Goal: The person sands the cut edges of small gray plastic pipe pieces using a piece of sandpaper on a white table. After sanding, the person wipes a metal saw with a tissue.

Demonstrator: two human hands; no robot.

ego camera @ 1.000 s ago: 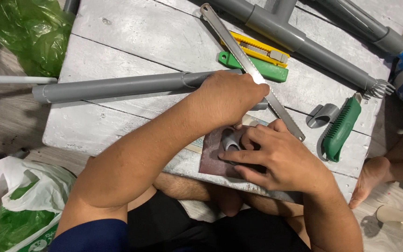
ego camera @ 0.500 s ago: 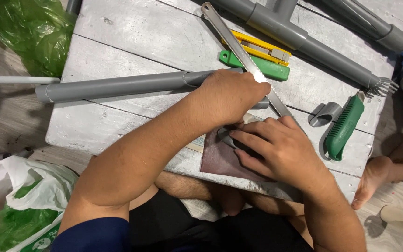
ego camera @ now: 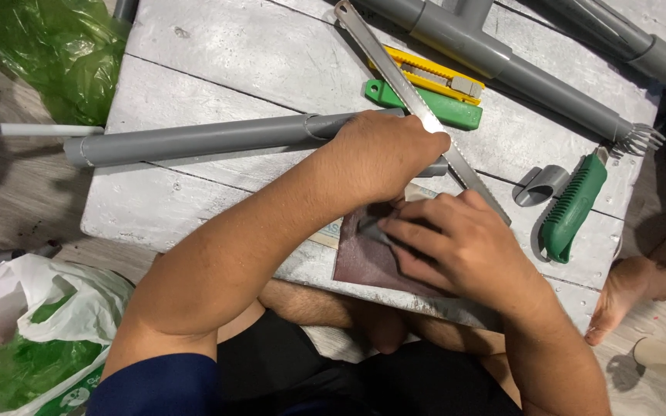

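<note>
Down on the grey wooden tabletop (ego camera: 217, 69), the right hand (ego camera: 464, 246) presses a small grey piece onto brown sandpaper (ego camera: 364, 258); the left hand (ego camera: 387, 154) steadies it, beside the long grey pipe (ego camera: 194, 140).

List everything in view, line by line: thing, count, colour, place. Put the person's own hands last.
table: one, whitewashed planks, centre
pipe: one, grey, across the table under the left hand
pipe assemblies: two, grey, top right
saw blade: one, silver, diagonal
utility knives: two, yellow and green, beside the blade
pipe offcut: one, grey, right
saw handle: one, green, right
sandpaper: one, brown, near edge
plastic bags: green top left, white bottom left
left hand: on the pipe
right hand: pressing on the sandpaper
</note>
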